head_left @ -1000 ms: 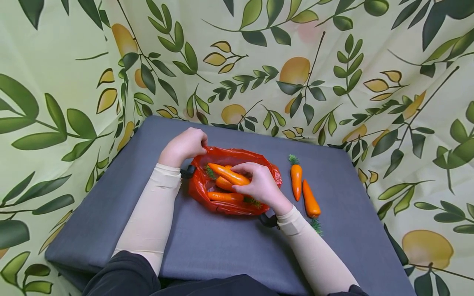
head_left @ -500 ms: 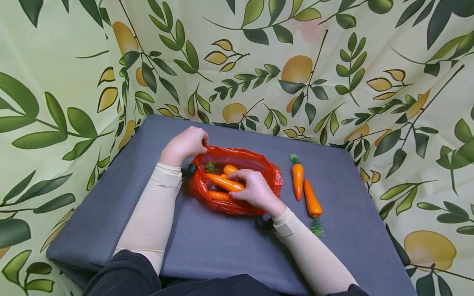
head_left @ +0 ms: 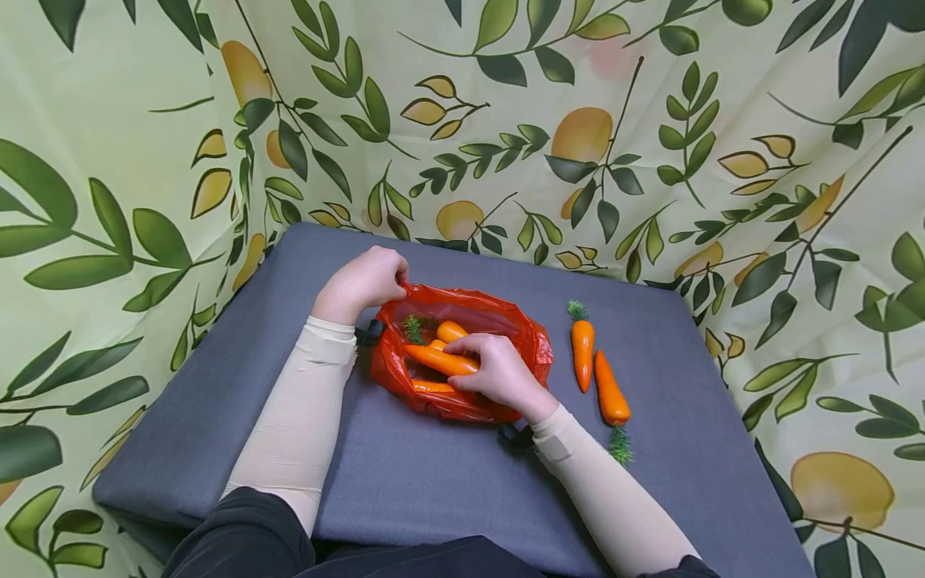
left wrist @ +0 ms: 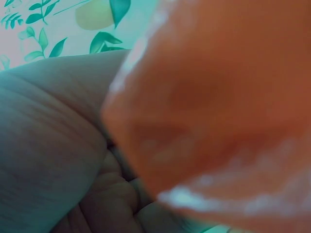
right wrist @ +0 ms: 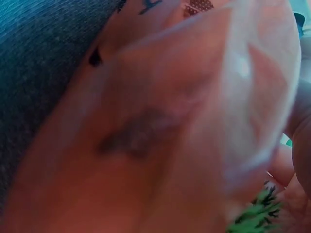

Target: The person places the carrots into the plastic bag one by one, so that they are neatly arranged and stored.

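Observation:
A red plastic bag (head_left: pixel 462 408) lies with its mouth open and several toy carrots inside. At its far left rim my left hand (head_left: pixel 364 282) pinches the plastic; the left wrist view is mostly filled by blurred bag film (left wrist: pixel 218 97) beside the curled palm (left wrist: pixel 53 145). My right hand (head_left: pixel 502 371) reaches into the mouth and grips an orange carrot (head_left: pixel 437 359), its tip pointing left. Beneath and behind it show another carrot (head_left: pixel 432 387) and a rounded carrot end (head_left: pixel 451 330). In the right wrist view, a green carrot top (right wrist: pixel 257 213) shows by the fingers (right wrist: pixel 296 199).
Two more carrots lie right of the bag on the grey padded table (head_left: pixel 405 482): one with its green top away from me (head_left: pixel 582 353), the other (head_left: pixel 611 393) with its top toward me. A leaf-patterned curtain (head_left: pixel 506 104) hangs behind and on both sides.
My right hand has lowered the carrot into the bag, toward me and slightly left, then stayed nearly still. The left hand keeps its hold on the rim.

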{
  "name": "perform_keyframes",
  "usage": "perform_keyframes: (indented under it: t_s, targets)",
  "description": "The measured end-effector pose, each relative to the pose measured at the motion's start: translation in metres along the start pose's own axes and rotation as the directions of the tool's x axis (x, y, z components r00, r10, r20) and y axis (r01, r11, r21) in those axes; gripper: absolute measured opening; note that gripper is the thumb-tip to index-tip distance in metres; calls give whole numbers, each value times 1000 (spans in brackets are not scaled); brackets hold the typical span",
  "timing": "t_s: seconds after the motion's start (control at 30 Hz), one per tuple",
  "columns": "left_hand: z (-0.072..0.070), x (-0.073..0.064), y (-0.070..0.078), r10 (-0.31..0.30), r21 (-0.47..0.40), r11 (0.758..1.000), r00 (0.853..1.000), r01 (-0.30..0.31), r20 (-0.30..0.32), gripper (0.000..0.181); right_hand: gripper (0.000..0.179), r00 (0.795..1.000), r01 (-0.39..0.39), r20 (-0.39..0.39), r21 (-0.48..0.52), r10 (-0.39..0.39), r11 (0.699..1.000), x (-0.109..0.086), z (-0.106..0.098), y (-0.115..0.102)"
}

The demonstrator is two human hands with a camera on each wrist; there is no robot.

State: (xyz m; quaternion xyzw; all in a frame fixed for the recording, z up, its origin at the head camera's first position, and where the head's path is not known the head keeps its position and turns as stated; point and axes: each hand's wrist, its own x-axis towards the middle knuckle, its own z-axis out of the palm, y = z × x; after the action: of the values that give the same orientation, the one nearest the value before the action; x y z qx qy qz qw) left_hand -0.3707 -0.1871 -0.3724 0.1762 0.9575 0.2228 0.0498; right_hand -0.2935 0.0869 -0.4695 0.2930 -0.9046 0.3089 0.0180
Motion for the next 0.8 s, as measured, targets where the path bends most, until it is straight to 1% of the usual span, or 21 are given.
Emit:
perform_keyframes:
  t_s: [0.23,0.43,0.8]
  targets:
    - [2,1,-1,-3,0,1000,1000,3,1,8,41,1000,1,19,2,-1,1000,0,-1,1]
    - [1,-1,1,-12,-4,1000,1000,12,3,8,42,999,10,37,-29,-9,1000,0,0,2]
    - [0,-2,2,-18,-6,1000,1000,18,10,7,45,999,45,30,-23,-44,999,-1,1,4]
